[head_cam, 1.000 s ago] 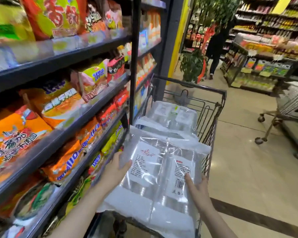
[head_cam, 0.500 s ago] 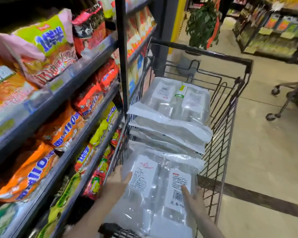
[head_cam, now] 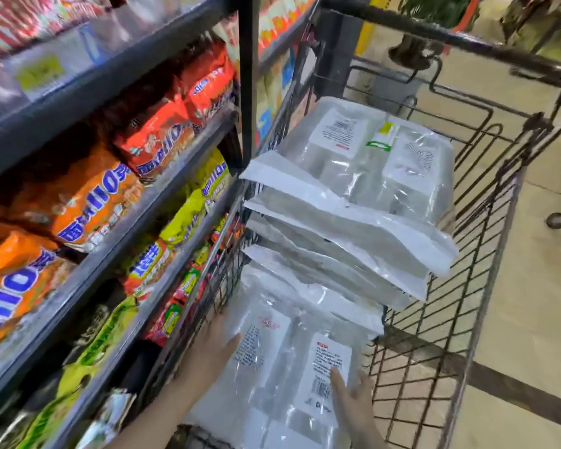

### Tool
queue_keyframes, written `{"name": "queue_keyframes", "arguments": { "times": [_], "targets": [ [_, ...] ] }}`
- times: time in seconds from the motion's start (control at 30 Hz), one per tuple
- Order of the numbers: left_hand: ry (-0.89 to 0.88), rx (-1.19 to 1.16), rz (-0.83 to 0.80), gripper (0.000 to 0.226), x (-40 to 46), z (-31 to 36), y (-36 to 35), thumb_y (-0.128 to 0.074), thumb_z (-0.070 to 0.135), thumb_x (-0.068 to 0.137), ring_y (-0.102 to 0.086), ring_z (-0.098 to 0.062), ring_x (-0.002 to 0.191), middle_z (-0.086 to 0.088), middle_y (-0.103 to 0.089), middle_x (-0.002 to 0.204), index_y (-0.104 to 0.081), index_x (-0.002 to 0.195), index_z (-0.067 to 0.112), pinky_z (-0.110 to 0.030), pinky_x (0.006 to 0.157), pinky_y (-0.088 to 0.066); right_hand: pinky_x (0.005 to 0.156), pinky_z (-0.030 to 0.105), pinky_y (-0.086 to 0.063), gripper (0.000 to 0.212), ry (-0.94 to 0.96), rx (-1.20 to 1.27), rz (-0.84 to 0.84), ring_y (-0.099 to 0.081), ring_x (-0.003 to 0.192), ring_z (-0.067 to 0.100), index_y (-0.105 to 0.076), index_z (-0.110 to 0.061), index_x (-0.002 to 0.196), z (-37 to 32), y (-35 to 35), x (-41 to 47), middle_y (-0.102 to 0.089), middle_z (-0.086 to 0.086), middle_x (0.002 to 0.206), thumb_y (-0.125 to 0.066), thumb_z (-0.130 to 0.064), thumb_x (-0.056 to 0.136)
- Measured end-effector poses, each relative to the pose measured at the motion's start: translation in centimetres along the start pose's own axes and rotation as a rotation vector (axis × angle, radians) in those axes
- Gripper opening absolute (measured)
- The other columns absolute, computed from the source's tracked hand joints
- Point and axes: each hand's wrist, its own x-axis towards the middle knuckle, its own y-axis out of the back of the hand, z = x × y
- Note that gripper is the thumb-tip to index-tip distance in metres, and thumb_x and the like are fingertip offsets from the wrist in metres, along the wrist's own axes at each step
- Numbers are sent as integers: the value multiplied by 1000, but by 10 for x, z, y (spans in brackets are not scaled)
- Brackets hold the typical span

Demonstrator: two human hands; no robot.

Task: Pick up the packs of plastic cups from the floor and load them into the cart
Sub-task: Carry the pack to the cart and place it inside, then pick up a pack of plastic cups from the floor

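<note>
Gripping the pack of plastic cups (head_cam: 292, 361) by its sides, both hands, left hand (head_cam: 211, 351) and right hand (head_cam: 353, 400), looks light, crinkly, slippery, so edges are probably safest.

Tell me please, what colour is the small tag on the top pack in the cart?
Yellow and green tag, head view.

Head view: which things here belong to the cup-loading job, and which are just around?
Job: pack of cups held by left hand and right hand; stacked packs; cart.
Not job: snack bags; shelf; potted plant.
</note>
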Motion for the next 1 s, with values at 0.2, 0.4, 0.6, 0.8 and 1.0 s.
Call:
{"name": "queue_keyframes", "arguments": {
  "times": [0.2,0.4,0.6,0.8,1.0],
  "targets": [
    [-6,-22,-10,63,12,-16,-15,-46,38,94,-33,-23,136,-12,-30,149,-22,144,8,-25,105,-25,110,45,-34,114,1,17,-3,-39,131,38,-7,-21,149,10,-11,12,-24,16,149,-45,-75,56],
    [-10,72,-29,67,25,-22,-18,-43,41,94,-32,-24,137,-12,-28,151,-17,145,7,-31,107,-28,104,51,-40,78,-104,75,0,-51,120,38,-5,-16,144,26,-15,32,-45,20,137,-56,-38,89],
    [-25,98,-44,65,24,-19,-17,-38,42,95,-36,-28,134,-11,-23,152,-13,146,10,-35,103,-34,104,44,-40,81,-107,44,-22,-52,120,35,-2,-8,146,18,-13,29,-48,20,134,-56,-33,91],
    [14,119,-65,65,20,-15,-12,-38,44,95,-37,-29,133,-12,-23,152,-12,147,13,-38,104,-36,96,45,-48,117,-89,-113,-16,-59,110,34,-33,-4,140,23,-7,44,-59,17,124,-63,-79,55],
    [-23,135,-45,66,7,-4,-4,-41,33,97,-24,-28,140,-18,-19,151,-9,147,5,-30,111,-21,100,41,-42,73,-34,-249,35,-49,123,38,-26,5,140,-7,6,21,-45,24,138,-63,-29,87]
  ]
}}
